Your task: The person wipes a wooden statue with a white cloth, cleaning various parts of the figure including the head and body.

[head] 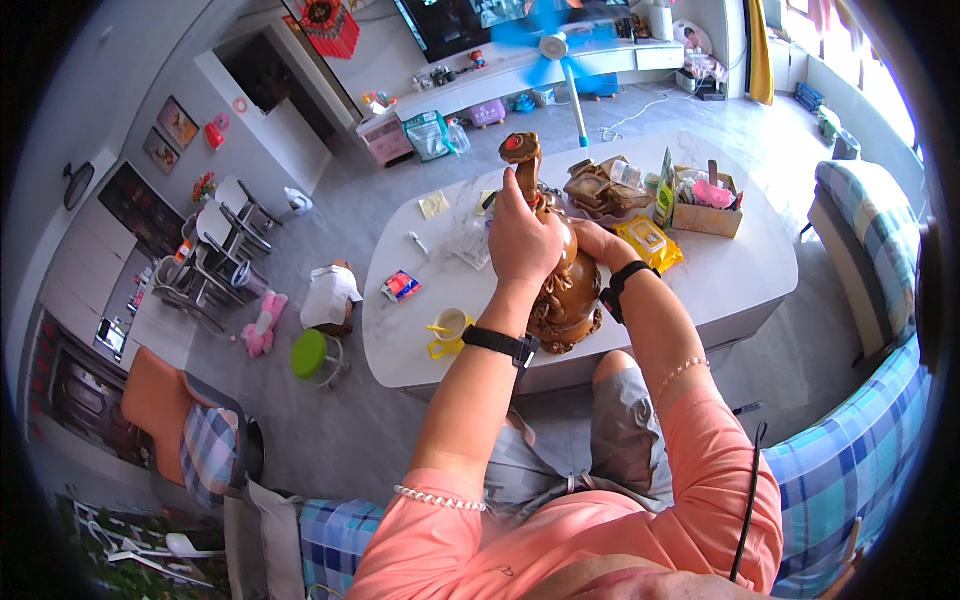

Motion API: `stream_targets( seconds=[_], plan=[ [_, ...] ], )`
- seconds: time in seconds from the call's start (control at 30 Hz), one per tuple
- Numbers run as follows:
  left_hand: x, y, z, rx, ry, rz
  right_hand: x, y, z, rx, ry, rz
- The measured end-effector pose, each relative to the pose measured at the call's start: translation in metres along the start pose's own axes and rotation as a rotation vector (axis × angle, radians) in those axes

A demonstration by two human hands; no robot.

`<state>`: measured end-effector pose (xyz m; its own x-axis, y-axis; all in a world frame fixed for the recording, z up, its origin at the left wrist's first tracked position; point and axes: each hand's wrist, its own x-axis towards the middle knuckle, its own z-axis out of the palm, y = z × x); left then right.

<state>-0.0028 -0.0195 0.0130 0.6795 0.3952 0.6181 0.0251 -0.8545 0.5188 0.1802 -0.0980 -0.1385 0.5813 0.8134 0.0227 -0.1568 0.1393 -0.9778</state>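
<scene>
A glossy brown gourd-shaped ornament with carved relief stands on the marble-patterned coffee table. Its stalk rises to a curled head with a red inset. My left hand is wrapped around the upper part, near the neck, with the thumb pointing up along the stalk. From the right, my right hand reaches around the narrow waist; its fingertips are hidden behind the ornament. Near my left wrist is a cup with a yellow holder. A yellow wipes pack lies just beyond my right wrist.
Farther back on the table are crumpled brown packaging and a cardboard box of small items. A red-and-blue packet lies left. A blue-bladed fan stands beyond the table. A green stool is at the left.
</scene>
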Motion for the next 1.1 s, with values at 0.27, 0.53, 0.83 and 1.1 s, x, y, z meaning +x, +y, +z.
stream_targets(
  seconds=[0.27, 0.53, 0.83, 1.1],
  plan=[
    [0.0, 0.001, 0.001, -0.009, 0.001, 0.003, -0.035, -0.005, 0.024, 0.008, 0.058, -0.127],
    [0.0, 0.006, 0.005, -0.002, -0.007, -0.01, -0.067, 0.019, 0.031, -0.552, 0.35, -0.429],
    [0.001, -0.005, 0.014, 0.042, 0.095, 0.072, -0.121, 0.03, 0.075, -0.861, 0.536, -0.403],
    [0.001, -0.004, 0.012, 0.037, 0.078, 0.073, -0.135, 0.037, 0.098, -0.911, 0.662, -0.393]
  ],
)
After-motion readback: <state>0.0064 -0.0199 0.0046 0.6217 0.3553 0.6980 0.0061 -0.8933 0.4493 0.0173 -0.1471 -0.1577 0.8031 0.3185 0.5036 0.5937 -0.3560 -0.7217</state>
